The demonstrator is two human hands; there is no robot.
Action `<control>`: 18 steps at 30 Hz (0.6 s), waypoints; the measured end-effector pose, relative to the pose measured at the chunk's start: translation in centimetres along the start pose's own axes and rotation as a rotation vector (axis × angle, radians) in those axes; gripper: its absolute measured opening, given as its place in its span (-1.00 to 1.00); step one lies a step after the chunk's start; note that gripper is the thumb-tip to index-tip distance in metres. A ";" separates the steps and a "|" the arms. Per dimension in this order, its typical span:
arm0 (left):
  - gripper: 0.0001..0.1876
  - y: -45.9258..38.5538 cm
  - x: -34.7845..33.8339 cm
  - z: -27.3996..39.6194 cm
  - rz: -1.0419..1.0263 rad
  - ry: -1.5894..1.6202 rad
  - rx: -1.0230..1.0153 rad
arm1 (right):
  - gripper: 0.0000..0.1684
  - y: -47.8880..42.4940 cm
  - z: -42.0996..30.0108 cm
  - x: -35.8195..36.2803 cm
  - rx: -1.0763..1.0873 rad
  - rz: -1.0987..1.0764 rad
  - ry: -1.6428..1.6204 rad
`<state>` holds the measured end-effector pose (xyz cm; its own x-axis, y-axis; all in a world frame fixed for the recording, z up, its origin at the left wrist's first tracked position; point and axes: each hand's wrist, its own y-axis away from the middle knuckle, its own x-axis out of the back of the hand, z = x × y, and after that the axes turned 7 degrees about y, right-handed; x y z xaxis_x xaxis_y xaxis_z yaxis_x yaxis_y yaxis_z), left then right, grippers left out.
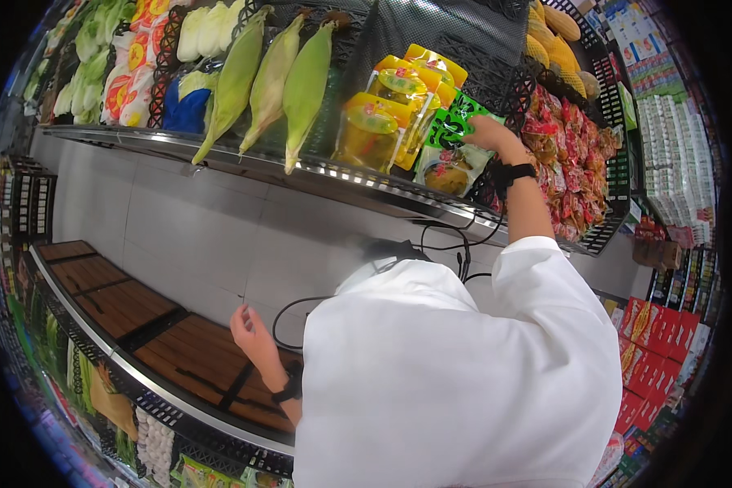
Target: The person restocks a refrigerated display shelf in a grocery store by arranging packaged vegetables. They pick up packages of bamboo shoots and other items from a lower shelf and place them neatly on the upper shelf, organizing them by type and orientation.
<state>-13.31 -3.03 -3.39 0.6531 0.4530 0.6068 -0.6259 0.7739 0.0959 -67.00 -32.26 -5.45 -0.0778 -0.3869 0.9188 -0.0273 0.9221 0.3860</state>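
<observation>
My right hand (489,135) is on the green plastic food packet (454,125) at the shelf's front, its fingers closed over the packet's right edge. The packet has a clear lower part with brownish food inside. Directly left of it, several yellow-topped packets (372,131) stand in overlapping rows. Further left lie ears of corn in green husks (308,88), their tips over the shelf edge. My left hand (248,332) hangs in the aisle at the lower left, fingers loosely curled, with nothing in it. Both wrists wear black bands.
A metal-edged shelf (366,178) crosses the view. Red-wrapped packets fill a black basket (603,235) on the right. Black cables (463,247) loop beside my body. A wooden-slatted display (183,348) stands lower left. Red boxes (646,360) are stacked lower right.
</observation>
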 end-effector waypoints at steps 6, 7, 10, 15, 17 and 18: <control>-0.75 -0.2 0.4 2.1 -0.033 0.022 -0.001 | -0.64 2.6 -4.8 3.7 0.383 -0.151 0.126; -0.75 -0.3 0.5 2.7 -0.040 0.033 0.000 | -0.66 3.7 -5.7 4.9 0.406 -0.130 0.112; -0.76 0.1 1.1 5.7 -0.120 0.071 -0.099 | -0.74 7.3 -8.1 7.5 0.478 -0.029 0.102; -0.64 0.7 0.5 13.7 -0.317 0.020 -0.413 | -0.82 12.4 -12.4 11.1 0.797 0.428 -0.020; -0.52 1.2 -0.8 16.2 -0.307 0.050 -0.515 | -0.94 14.3 -14.8 13.5 0.949 0.429 -0.057; -0.46 1.5 -1.7 17.2 -0.259 0.097 -0.562 | -0.99 15.1 -16.2 14.3 1.027 0.428 -0.075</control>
<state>-22.74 -10.29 9.29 0.8060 0.2371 0.5424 -0.1394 0.9665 -0.2154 -52.41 -23.98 14.85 -0.3376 -0.0668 0.9389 -0.7922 0.5589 -0.2451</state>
